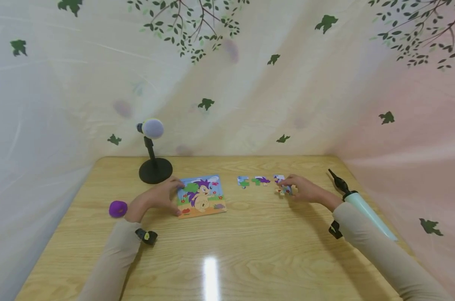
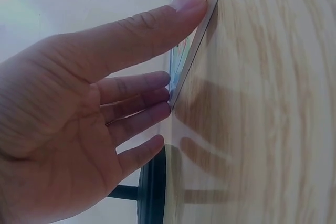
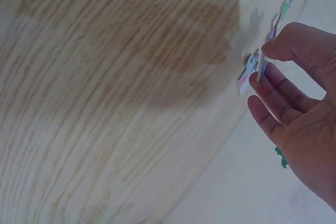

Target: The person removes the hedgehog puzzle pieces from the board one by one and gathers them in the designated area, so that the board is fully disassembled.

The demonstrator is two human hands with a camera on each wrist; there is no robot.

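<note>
A square hedgehog puzzle board (image 1: 202, 197) lies on the table left of the middle. My left hand (image 1: 161, 194) holds it along its left side: the thumb rests on the near corner, the fingertips touch the far one. In the left wrist view, the thumb (image 2: 157, 27) overlaps the board's face. To the right, my right hand (image 1: 302, 189) pinches a jigsaw piece (image 1: 286, 190) between thumb and fingers. The right wrist view shows this piece (image 3: 261, 66) edge-on. Another jigsaw piece (image 1: 278, 178) lies just behind it, partly hidden.
Two jigsaw pieces, one blue-green (image 1: 243, 181) and one purple-green (image 1: 261, 180), lie between the board and my right hand. A white-headed microphone-like object on a black stand (image 1: 156, 170) stands at the back left. A purple ring (image 1: 118, 209) and a pale-green pump (image 1: 370, 215) lie at the sides.
</note>
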